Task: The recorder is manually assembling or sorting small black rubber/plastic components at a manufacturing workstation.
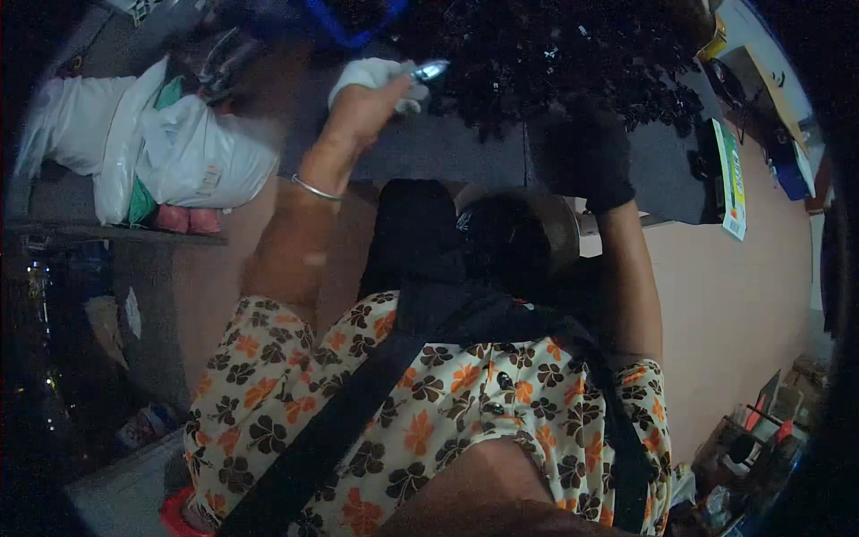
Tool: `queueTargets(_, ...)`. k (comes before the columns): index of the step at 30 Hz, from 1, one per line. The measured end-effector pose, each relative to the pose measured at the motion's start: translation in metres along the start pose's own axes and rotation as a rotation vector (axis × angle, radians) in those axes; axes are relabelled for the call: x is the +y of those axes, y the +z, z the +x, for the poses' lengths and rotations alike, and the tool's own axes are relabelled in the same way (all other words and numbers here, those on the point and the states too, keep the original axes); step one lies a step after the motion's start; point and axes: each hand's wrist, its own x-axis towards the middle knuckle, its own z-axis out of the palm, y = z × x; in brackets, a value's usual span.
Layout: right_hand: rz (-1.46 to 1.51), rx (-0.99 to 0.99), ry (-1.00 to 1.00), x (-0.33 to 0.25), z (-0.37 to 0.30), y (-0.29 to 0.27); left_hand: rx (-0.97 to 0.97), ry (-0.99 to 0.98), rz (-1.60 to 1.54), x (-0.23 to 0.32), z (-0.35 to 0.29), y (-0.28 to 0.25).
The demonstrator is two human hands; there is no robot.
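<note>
My left hand [371, 98], with white covering on its fingers and a metal bangle on the wrist, is closed on a small shiny metal object [430, 72]. The exact kind of that object does not show. Just right of it spreads a heap of small black pieces [573, 76] on a dark grey tabletop [483, 159]. My right hand [591, 161], in a black glove, is over the table's near edge below the heap. Its fingers blend into the dark, so their pose is hidden.
White plastic bags [192, 152] are stacked on the left. A blue-rimmed item [358, 31] lies at the far edge. A green and white packet [731, 179] is at the table's right end. Clutter [752, 438] stands on the floor at lower right.
</note>
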Motion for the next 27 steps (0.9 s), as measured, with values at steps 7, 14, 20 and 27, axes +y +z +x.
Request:
queueTargets(7,0.131,0.087,-0.099,-0.042,0.0,-0.01,-0.27,-0.16,-0.849,0.032,-0.026,0.037)
queueTargets(14,-0.042,0.059,-0.443,-0.068,-0.016,-0.012,-0.433,-0.082,-0.745,0.059,-0.045,0.056)
queueTargets(20,-0.059,0.045,-0.492,-0.067,-0.017,-0.011,-0.397,-0.016,-0.501,0.06,-0.049,0.052)
queueTargets(27,-0.017,-0.129,-0.473,-0.064,-0.023,-0.014,-0.337,0.121,-0.083,0.065,-0.051,0.057)
